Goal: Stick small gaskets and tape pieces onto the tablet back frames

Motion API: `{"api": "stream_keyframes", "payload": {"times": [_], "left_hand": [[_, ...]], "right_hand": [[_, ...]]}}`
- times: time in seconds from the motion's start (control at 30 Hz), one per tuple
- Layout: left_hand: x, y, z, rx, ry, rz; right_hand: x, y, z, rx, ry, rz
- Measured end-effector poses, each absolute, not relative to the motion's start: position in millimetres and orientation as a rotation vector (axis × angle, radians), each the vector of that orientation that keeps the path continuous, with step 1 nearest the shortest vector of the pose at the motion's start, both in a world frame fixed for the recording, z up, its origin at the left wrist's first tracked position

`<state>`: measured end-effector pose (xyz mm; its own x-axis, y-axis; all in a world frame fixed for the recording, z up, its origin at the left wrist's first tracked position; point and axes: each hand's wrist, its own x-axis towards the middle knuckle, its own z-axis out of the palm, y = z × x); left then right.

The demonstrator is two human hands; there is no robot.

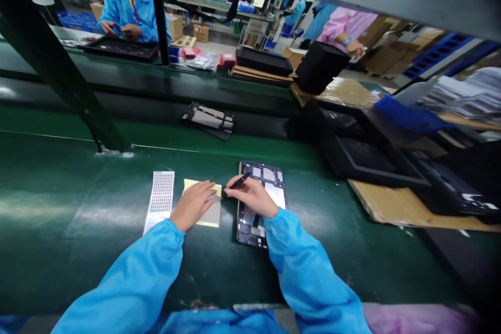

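1. Left hand lies flat on the yellow-edged sheet, thumb apart from the fingers, palm down on the green surface
2. Right hand has thumb and fingers pinched together on a slim black tool, whose tip points left and sits just beside the sheet's right edge
3. The opened tablet-like device lies just right of the sheet, partly beneath the right hand; whether the two touch, I cannot tell
4. A printed label strip lies left of the sheet, near the left hand
5. Farther back, a second device lies at a slant
6. On the right, black trays stand near a cardboard sheet
7. At far left, a co-worker in blue has both hands above a dark tray
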<state>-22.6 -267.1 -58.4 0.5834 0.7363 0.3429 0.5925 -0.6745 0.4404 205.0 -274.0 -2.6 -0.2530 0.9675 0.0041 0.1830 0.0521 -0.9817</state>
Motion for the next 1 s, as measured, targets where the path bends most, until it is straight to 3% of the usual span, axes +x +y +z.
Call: {"api": "stream_keyframes", "payload": {"times": [0.23,0.47,1.0], "left_hand": [[-6,-295,-36,2.625,1.004,0.997],[36,-357,-30,2.525,0.816,0.891],[42,-352,-26,2.636,0.542,0.985]], "right_hand": [[261,-347,18,-1.257,-1.508,1.283],[284,-376,-4,-1.230,-1.488,1.345],[288,-383,-11,-1.110,-1.681,1.149]]}}
